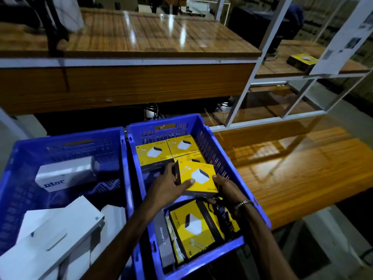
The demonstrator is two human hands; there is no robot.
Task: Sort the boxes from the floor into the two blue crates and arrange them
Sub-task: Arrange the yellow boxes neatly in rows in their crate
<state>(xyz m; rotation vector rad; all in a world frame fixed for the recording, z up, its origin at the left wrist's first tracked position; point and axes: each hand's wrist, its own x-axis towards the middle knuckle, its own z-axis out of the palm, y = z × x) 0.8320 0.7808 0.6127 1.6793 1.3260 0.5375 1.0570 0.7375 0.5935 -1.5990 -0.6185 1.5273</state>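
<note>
Head view: a long glossy wooden desk (129, 35) is seen across the top, with a lower wooden bench (292, 168) at the right, behind a white metal frame (260, 67). Two blue perforated plastic crates stand side by side below the desk. The left blue crate (20, 164) is loaded with white cardboard boxes (66, 174), lying at mixed angles, so this crate is judged not yet arranged. The right blue crate (214, 150) is reserved for yellow square cardboard boxes with a white product print; three of them (153, 152) are laid flat, edge to edge, along the far wall, evidently to build a tidy row. At the near end, further yellow boxes (191, 225) and a grey slim box (164, 243) stand on edge or lean, unsorted.

One yellow box (198, 178) is held above the middle of the right crate, tilted slightly, just in front of the flat row. It is gripped from both sides: the left hand (171, 183) is curled round its dark left edge with the thumb on the top face, and the right hand (224, 185), wearing a metal wrist watch (243, 204), holds the right edge. The two-sided hold is judged to keep the box level for seating in the open slot beside the row.

A further yellow box (301, 60) lies on a shelf at the far right.
</note>
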